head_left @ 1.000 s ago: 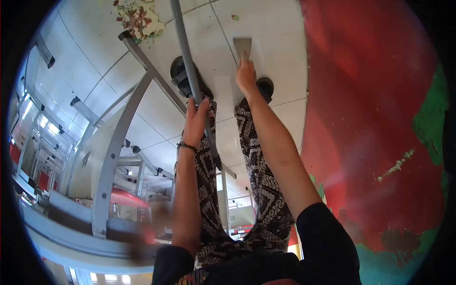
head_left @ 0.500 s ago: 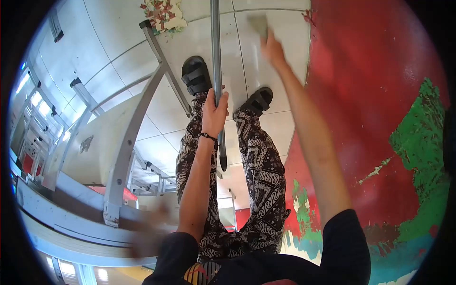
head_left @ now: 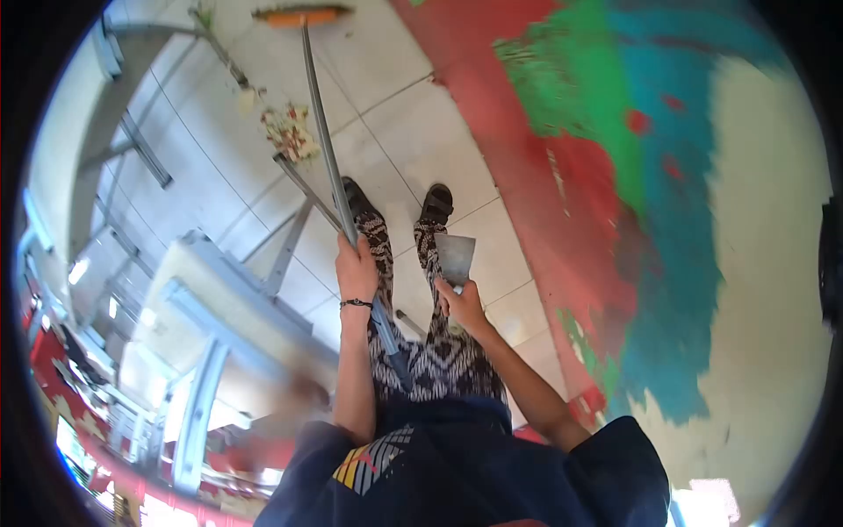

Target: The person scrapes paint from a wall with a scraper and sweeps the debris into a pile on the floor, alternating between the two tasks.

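Note:
My left hand (head_left: 356, 270) is wrapped round the grey pole of a broom (head_left: 320, 123), whose orange head lies on the floor tiles at the top. The pole's dark lower end rests over my lap. In my right hand (head_left: 462, 303) is a scraper (head_left: 456, 257), held by its handle with the wide metal blade pointing up, above my patterned trousers. A small pile of paint flakes (head_left: 290, 133) lies on the tiles just left of the pole.
A wall (head_left: 606, 220) with patches of red, green, blue and cream paint runs down the right. Chairs or desks with metal frames (head_left: 200, 413) crowd the left. White floor tiles (head_left: 413, 132) stretch ahead of my sandals. More debris (head_left: 224, 60) lies at the upper left.
The scraper in my right hand has come back from near the floor toward my body. My view has tilted up, bringing in the broom head and more of the wall. My left hand still holds the pole.

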The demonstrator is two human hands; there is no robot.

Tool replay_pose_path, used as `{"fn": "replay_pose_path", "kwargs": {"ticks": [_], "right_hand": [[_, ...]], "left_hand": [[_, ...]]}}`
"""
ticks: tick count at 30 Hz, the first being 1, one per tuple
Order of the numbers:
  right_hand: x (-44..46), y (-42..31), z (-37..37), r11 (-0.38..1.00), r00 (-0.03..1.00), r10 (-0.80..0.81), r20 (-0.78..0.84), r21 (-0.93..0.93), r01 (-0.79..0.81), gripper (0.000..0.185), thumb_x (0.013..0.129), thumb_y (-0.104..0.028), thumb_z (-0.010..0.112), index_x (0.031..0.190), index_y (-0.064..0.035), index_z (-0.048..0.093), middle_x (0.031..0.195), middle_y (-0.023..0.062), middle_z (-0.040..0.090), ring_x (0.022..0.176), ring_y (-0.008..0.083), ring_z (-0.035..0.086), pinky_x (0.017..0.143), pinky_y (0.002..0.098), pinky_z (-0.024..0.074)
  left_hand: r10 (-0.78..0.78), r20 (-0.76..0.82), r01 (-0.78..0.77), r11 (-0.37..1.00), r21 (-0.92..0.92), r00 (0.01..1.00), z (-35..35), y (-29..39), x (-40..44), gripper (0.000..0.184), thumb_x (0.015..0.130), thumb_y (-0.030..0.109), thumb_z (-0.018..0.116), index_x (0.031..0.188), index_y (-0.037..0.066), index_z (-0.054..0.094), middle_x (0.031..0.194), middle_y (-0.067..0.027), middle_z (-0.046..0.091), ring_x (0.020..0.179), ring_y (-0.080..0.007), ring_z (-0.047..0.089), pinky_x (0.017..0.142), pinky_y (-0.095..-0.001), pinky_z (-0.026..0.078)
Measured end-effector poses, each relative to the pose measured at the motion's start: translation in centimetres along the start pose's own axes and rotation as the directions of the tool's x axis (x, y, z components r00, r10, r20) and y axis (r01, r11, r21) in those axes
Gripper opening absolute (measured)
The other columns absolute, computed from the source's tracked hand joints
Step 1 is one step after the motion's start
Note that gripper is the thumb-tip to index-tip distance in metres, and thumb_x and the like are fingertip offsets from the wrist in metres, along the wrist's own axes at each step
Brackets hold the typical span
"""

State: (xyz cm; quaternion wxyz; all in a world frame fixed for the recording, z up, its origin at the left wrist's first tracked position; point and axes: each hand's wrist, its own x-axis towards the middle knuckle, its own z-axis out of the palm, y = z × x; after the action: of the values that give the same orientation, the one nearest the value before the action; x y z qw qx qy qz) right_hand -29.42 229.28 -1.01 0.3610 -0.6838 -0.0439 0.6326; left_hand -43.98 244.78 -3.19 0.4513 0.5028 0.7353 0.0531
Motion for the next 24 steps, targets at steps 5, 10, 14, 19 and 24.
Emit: {"fn": "replay_pose_path", "kwargs": {"ticks": [5, 10, 14, 19, 24], "right_hand": [[-10.8, -5.0, 0.0, 0.97, 0.991, 0.097, -0.093, 0.231, -0.073, 0.027, 0.092, -0.025, 0.055, 0.076, -0.0026, 0.055, 0.06, 0.0021, 0.051, 0.047, 0.0091, 0.046, 0.042, 0.0257, 0.0388], [-16.2, -5.6, 2.9, 0.77, 0.993, 0.097, -0.063, 0.637, -0.035, 0.021, 0.096, -0.021, 0.044, 0.094, -0.003, 0.055, 0.073, 0.0034, 0.052, 0.06, 0.0118, 0.049, 0.048, 0.0265, 0.0428], [-17.0, -4.3, 4.1, 0.536, 0.972, 0.134, -0.193, 0.839, 0.093, 0.025, 0.094, -0.013, 0.044, 0.116, -0.0008, 0.048, 0.074, 0.0054, 0.053, 0.06, 0.0137, 0.051, 0.047, 0.0279, 0.0441], [-19.1, -5.1, 1.3, 0.705, 0.622, -0.182, -0.762, 0.34, 0.623, 0.055, 0.086, -0.003, 0.049, 0.137, -0.0024, 0.029, 0.089, 0.0096, 0.054, 0.066, 0.0176, 0.058, 0.053, 0.0294, 0.0493], [-27.4, -10.0, -1.1, 0.159, 0.694, -0.335, -0.637, 0.688, 0.708, 0.053, 0.088, -0.009, 0.054, 0.136, -0.001, 0.033, 0.101, 0.0108, 0.055, 0.071, 0.0214, 0.06, 0.069, 0.0352, 0.0514]], "left_hand": [[-0.079, 0.433, 0.146, 0.982, -0.123, 0.898, -7.7, 9.3, -6.2, 0.025, 0.085, 0.02, 0.05, 0.099, 0.0, 0.045, 0.066, -0.0106, 0.052, 0.05, -0.0191, 0.056, 0.043, -0.0331, 0.044], [0.025, 0.754, 0.035, 0.997, -0.063, 0.657, -9.8, 12.0, -11.6, 0.038, 0.083, 0.022, 0.05, 0.117, 0.005, 0.043, 0.077, -0.0059, 0.052, 0.055, -0.0146, 0.053, 0.044, -0.0289, 0.042], [0.079, 0.885, -0.239, 0.97, 0.037, 0.459, -6.7, 10.6, -14.1, 0.058, 0.081, 0.022, 0.049, 0.136, 0.007, 0.037, 0.081, -0.0075, 0.052, 0.058, -0.0145, 0.049, 0.048, -0.029, 0.04], [0.03, 0.956, -0.495, 0.86, 0.125, 0.293, -2.3, 10.3, -17.5, 0.044, 0.089, 0.029, 0.04, 0.121, 0.0, 0.047, 0.091, -0.01, 0.051, 0.078, -0.0168, 0.052, 0.067, -0.0295, 0.045], [0.042, 0.999, -0.785, 0.62, -0.01, 0.02, -1.9, 11.2, -18.2, 0.053, 0.092, 0.051, 0.031, 0.108, 0.005, 0.053, 0.079, -0.0085, 0.06, 0.07, -0.0242, 0.059, 0.071, -0.034, 0.047]]}}
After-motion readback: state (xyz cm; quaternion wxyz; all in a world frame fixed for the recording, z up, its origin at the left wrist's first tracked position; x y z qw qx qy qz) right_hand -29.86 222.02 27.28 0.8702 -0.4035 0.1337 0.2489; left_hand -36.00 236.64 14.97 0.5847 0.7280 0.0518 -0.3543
